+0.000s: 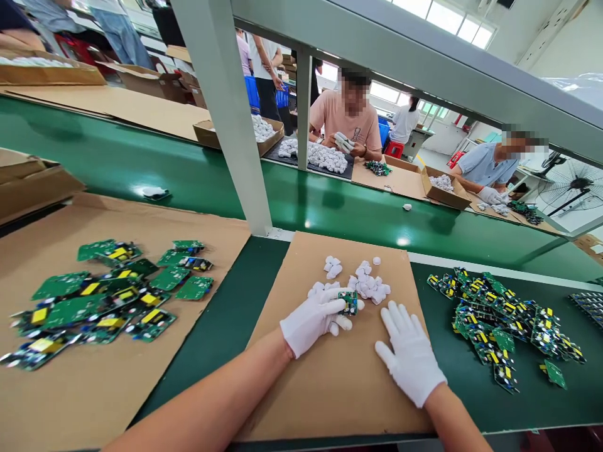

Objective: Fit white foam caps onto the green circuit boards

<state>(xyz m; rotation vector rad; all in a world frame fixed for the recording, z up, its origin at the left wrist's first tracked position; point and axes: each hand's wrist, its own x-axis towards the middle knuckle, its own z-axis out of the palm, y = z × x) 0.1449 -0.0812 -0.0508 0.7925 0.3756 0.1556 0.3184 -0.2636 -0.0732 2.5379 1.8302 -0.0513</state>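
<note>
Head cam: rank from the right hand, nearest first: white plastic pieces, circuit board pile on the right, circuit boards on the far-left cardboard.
From the right hand, flat on the cardboard sheet:
1. White plastic pieces, just ahead, slightly left.
2. Right circuit board pile, on the green mat to its right.
3. Left circuit boards, far left, beyond the left hand.

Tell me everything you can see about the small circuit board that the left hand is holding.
The small circuit board is green, with dark components and a bit of yellow on its upper face; finer detail is too small to tell. The white-gloved left hand grips it by its left edge, fingers curled around it, so part of it is hidden. It sits low over the brown cardboard sheet, beside the pile of small white plastic pieces. The gloved right hand lies flat on the cardboard, apart from it.
</note>
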